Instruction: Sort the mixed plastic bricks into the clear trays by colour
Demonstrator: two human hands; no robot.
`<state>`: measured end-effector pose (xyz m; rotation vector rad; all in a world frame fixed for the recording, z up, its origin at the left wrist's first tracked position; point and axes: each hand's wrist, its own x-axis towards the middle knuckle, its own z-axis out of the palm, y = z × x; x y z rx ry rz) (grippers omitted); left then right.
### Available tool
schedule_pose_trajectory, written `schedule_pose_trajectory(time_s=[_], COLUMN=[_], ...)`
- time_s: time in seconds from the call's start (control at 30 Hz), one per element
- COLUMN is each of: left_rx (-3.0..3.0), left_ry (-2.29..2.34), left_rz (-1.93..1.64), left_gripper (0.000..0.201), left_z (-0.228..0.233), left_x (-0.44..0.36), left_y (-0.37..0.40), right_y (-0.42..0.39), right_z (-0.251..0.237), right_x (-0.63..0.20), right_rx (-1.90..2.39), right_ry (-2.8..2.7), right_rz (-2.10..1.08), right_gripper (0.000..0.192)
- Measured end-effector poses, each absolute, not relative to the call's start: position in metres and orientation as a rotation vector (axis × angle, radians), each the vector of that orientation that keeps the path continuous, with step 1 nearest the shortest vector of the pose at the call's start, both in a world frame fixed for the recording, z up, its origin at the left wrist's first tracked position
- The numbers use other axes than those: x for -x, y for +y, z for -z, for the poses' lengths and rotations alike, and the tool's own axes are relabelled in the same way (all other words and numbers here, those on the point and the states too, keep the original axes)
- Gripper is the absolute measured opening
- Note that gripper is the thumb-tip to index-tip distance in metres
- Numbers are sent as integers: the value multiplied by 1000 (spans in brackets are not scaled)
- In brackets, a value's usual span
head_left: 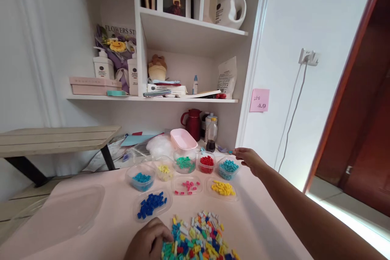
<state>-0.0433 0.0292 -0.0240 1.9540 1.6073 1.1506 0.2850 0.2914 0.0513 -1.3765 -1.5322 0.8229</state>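
My right hand [248,158] reaches out at the far right, its thumb and finger pinching a small light-blue toy brick [230,152]. Just below and left of it stands a clear tub of light-blue bricks [228,166]. Close to me, my left hand [148,240] rests with curled fingers against the left edge of a pile of mixed toy bricks [198,237]; what its fingers hold, if anything, is hidden. Beyond the pile, clear containers hold sorted bricks: dark blue [151,204], pink [189,187], yellow [223,188], blue [141,178], pale yellow [163,170], green [184,163] and red [206,162].
A clear lid or tray [70,215] lies on the pink tabletop [112,219] at left. Behind the tubs are a pink basket [183,139], a dark red jug [193,125] and a bottle of dark liquid [211,136]. A wooden bench [57,140] stands left, below shelves.
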Motion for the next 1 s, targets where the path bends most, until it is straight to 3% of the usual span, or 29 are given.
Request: schedule_pose_trajectory(time_s=[0.4, 0.57, 0.67, 0.77, 1.0], left_rx=[-1862, -1836, -1813, -1794, -1804], left_ry=[1701, 1674, 1664, 1661, 1621], left_rz=[-1164, -1191, -1220, -1249, -1251], left_gripper=[38, 37, 37, 38, 37], left_z=[24, 27, 28, 26, 23], left_x=[36, 37, 37, 38, 41], left_y=[21, 19, 18, 17, 17], right_y=[227, 206, 199, 191, 161], right_z=[-57, -60, -66, -73, -76], right_x=[-127, -56, -29, -19, -79], right_rx=[1020, 910, 872, 847, 832], right_ry=[-1746, -1842, -1860, -1867, -1955], right_rz=[-1271, -1285, -1261, -1246, -1274], right_gripper=[23, 20, 28, 38, 30])
